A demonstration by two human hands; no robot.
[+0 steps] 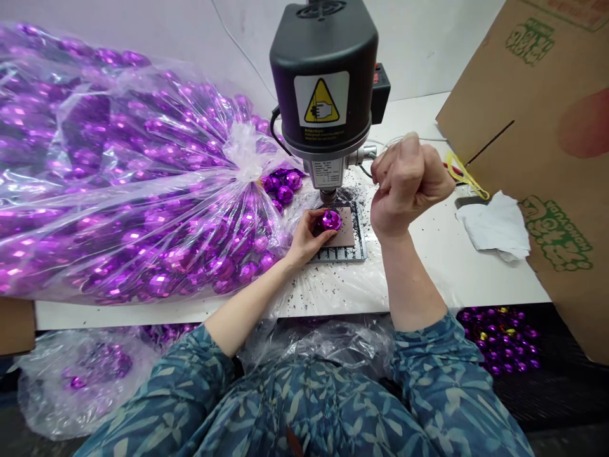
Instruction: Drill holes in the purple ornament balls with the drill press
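Left hand (304, 238) pinches purple ball (332, 221) on board (346, 237) under the drill (323, 89); right hand (408, 181) fisted, contents hidden. Slack pinch could let the ball spin; fingers near chuck (328, 196) could get nicked.

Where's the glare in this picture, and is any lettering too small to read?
Head view: bright glints dot the clear plastic bag and the purple faceted ball in the left hand; same view: the warning sticker's triangle looks crisp, the fine print beneath it illegible.
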